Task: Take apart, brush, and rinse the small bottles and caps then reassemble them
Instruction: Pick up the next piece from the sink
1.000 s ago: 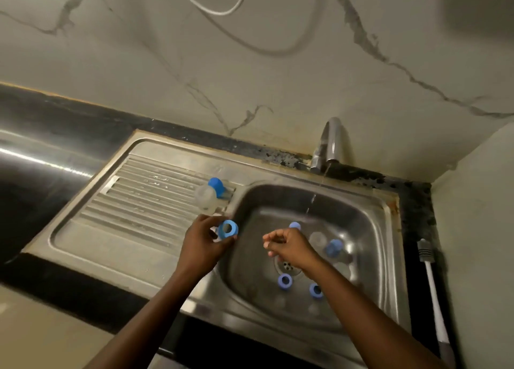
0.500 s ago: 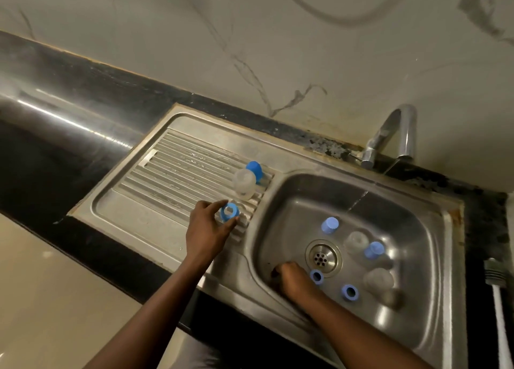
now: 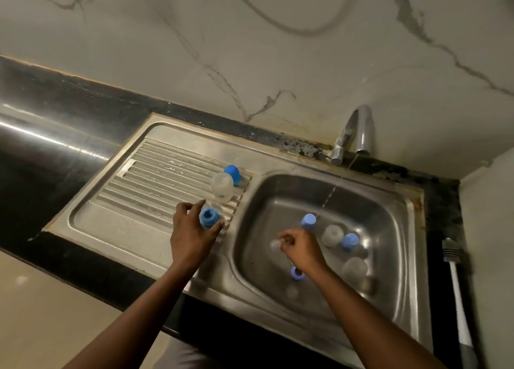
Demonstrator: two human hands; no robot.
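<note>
The right hand (image 3: 301, 247) has risen from the sink (image 3: 258, 201) floor. It now pinches a small clear piece (image 3: 275, 244) above the basin, centre-right of the frame. The left hand (image 3: 192, 235) grips the blue ring cap (image 3: 209, 218) at the right edge of the drainboard (image 3: 155, 179). Whether a bottle sits beneath the cap cannot be told.

Risk: the piece is small and probably wet. A loose pinch would drop it among the blue caps (image 3: 308, 221) and clear bottles (image 3: 332, 235) near the drain. The tap (image 3: 361, 129) is running, so its stream may push light parts about.

Veined marble wall (image 3: 278, 48) rises behind a glossy black counter (image 3: 41, 135), dimly lit.
</note>
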